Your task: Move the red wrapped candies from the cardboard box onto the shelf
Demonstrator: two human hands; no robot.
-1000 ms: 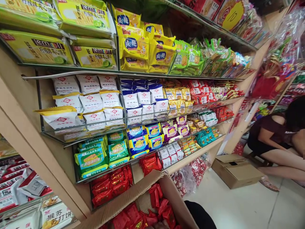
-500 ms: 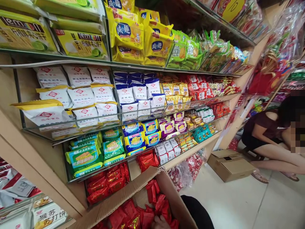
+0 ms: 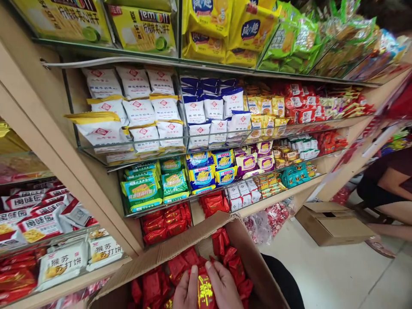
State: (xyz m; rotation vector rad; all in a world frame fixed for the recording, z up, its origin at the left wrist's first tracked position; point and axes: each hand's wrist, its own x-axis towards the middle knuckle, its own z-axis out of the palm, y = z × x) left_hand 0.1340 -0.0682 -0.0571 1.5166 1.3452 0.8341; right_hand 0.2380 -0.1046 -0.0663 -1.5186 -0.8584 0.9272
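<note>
Inside an open cardboard box (image 3: 180, 235) at the bottom of the view lie many small red wrapped packets (image 3: 152, 285). My left hand (image 3: 186, 292) and my right hand (image 3: 223, 286) meet over the box, both closed on one red packet (image 3: 206, 292) with yellow lettering. The thumbs point up along its two sides. Just beyond the box, similar red packets (image 3: 165, 223) sit in rows on the lowest shelf, with another red group (image 3: 214, 204) to their right.
Glass-fronted shelves (image 3: 212, 64) of packaged biscuits rise ahead. A wooden upright (image 3: 64, 163) divides them from shelves on the left. On the floor at right stand a closed-flap carton (image 3: 334, 225) and a seated person (image 3: 389, 184). Plastic bags of red goods (image 3: 272, 219) lie under the shelf.
My view has swung left and down, so the shelves sit further right. One hand was among the packets at the box's bottom; now both hands show, holding a packet between them.
</note>
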